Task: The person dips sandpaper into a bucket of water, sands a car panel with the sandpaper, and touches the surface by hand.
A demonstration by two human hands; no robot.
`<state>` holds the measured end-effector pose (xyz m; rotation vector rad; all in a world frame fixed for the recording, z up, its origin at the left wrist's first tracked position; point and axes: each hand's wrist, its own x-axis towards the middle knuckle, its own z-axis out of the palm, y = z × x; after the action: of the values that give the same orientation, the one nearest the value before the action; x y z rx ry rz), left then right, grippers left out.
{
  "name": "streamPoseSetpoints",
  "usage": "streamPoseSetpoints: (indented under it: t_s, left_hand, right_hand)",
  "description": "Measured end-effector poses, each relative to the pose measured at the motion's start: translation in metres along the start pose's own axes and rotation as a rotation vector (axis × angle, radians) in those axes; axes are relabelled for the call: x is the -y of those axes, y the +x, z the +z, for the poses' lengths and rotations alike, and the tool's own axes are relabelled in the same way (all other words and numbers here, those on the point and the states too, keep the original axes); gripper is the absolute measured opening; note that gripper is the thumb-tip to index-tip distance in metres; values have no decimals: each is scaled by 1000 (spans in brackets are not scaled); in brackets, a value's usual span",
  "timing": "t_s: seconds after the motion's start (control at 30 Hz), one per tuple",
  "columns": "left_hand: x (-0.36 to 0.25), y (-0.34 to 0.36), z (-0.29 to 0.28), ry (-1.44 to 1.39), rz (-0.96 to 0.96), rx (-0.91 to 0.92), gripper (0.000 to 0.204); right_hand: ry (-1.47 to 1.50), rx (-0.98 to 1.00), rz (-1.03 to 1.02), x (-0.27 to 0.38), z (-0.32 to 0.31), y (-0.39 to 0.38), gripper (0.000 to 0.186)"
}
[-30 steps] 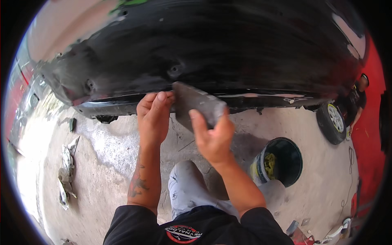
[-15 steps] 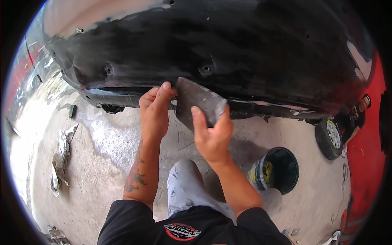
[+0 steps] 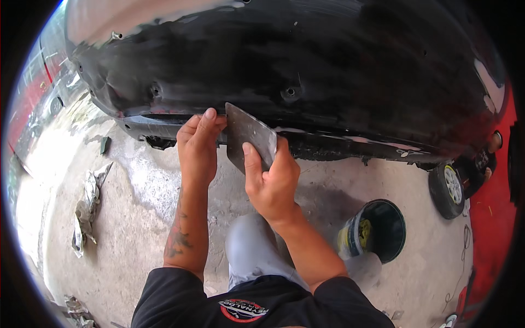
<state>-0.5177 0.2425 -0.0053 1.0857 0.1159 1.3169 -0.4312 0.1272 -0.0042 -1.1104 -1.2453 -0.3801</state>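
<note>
My right hand [image 3: 272,183] grips a thin, flat grey plate [image 3: 250,133] by its lower right part, thumb lying across its face. The plate is tilted, with pale smudges on it. Just left of it, my left hand [image 3: 197,143] is closed, thumb raised and fingers reaching to the plate's left edge. Whatever those fingers may pinch is too small or hidden to make out. Both hands are in front of the lower edge of a black car body panel [image 3: 229,60], which has small holes and a sanded, pinkish-beige patch at upper left.
A dark bucket [image 3: 403,229] with something yellow at its left side stands by my right knee. Farther right are a loose wheel [image 3: 447,191], a person [image 3: 481,164] and a red surface [image 3: 495,229]. Crumpled sheeting [image 3: 86,213] lies on the concrete floor [image 3: 131,240] at left.
Both hands and the plate have shifted left along the panel's lower edge. The view has turned slightly, so the car and bucket appear farther right. The person at right has shifted posture.
</note>
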Motion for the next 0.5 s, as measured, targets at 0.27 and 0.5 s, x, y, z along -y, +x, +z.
streamPoseSetpoints:
  t_s: [0.27,0.5]
  left_hand:
    - [6,6,-24,-58,28,22,18]
    - [-19,22,-29,-270,3,50,38]
  right_hand:
    - [76,34,81,10,6,3,23]
    - [250,-191,134,12,-34,19,28]
